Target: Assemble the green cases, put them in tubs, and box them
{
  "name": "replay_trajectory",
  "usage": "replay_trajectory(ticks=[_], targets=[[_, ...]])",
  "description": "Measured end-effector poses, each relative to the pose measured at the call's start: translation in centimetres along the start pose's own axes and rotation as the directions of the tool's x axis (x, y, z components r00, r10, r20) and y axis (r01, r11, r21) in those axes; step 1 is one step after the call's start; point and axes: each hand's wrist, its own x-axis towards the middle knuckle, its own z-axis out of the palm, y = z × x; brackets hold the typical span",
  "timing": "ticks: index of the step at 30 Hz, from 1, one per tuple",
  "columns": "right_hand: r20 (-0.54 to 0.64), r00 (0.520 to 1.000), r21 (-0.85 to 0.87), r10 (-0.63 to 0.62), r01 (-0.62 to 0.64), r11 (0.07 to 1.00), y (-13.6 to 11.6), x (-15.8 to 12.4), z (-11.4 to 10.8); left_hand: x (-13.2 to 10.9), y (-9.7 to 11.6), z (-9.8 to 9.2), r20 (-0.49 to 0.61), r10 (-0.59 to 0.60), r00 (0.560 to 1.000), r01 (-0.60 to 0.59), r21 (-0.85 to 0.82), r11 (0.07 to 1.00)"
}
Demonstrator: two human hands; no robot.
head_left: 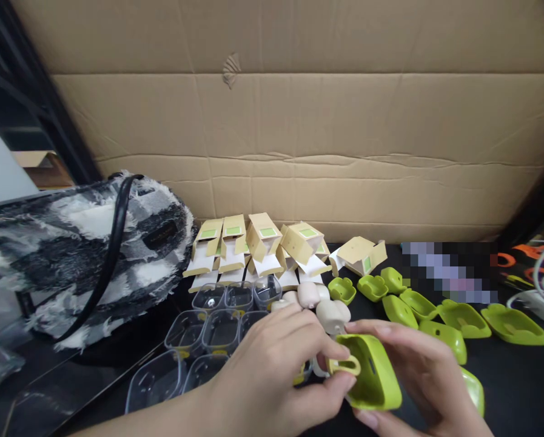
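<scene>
In front of me my right hand (429,373) grips a green plastic shell (381,379) by its outer side, with the hollow facing left. My left hand (281,358) pinches a small pale-yellow loop (354,365) between thumb and forefinger at the shell's open mouth. Whether the loop touches the shell I cannot tell. Just beyond my hands sit several white rounded pieces (330,317). Other green shells (465,318) lie on the black table to the right. Clear plastic cups (221,331) stand in rows on the left, partly hidden by my left hand and forearm.
Several small open cardboard boxes (265,233) line the back, with one more box (359,255) to their right. A shaggy black-and-white bag (80,249) is at the left. White cables (542,273) lie at the right edge. A large cardboard sheet (299,121) walls the back.
</scene>
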Motion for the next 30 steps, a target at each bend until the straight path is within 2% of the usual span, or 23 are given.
replay_trajectory(ticks=[4,10,14,18,23,27,30], targets=[[0.021,0.999,-0.126,-0.038,0.040,0.991,0.2,0.2,-0.1,-0.2,-0.2,0.5,0.016,0.042,0.999,-0.042,-0.014,0.999],[0.066,0.996,-0.111,-0.067,0.074,0.991,0.8,0.2,-0.2,-0.3,-0.3,1.0,0.024,0.118,0.993,-0.119,0.089,0.989],[0.081,0.995,-0.101,-0.053,0.062,0.993,0.9,0.0,-0.1,-0.3,-0.1,1.1,0.029,0.086,0.996,-0.089,0.106,0.990],[0.092,0.994,-0.097,-0.058,0.067,0.993,1.0,-0.1,-0.2,-0.2,-0.1,1.1,0.079,0.065,0.995,-0.075,0.118,0.990],[0.092,0.993,-0.155,-0.069,0.083,0.984,0.6,0.2,-0.1,-0.4,-0.1,0.8,0.093,0.056,0.994,-0.066,0.109,0.992],[0.095,0.991,-0.195,-0.092,0.109,0.975,0.4,0.6,0.0,-0.6,-0.1,0.9,0.119,0.001,0.993,-0.014,0.107,0.994],[0.125,0.983,-0.205,-0.137,0.161,0.965,0.4,0.6,0.0,-0.8,-0.3,1.4,0.092,-0.014,0.996,0.006,0.091,0.996]])
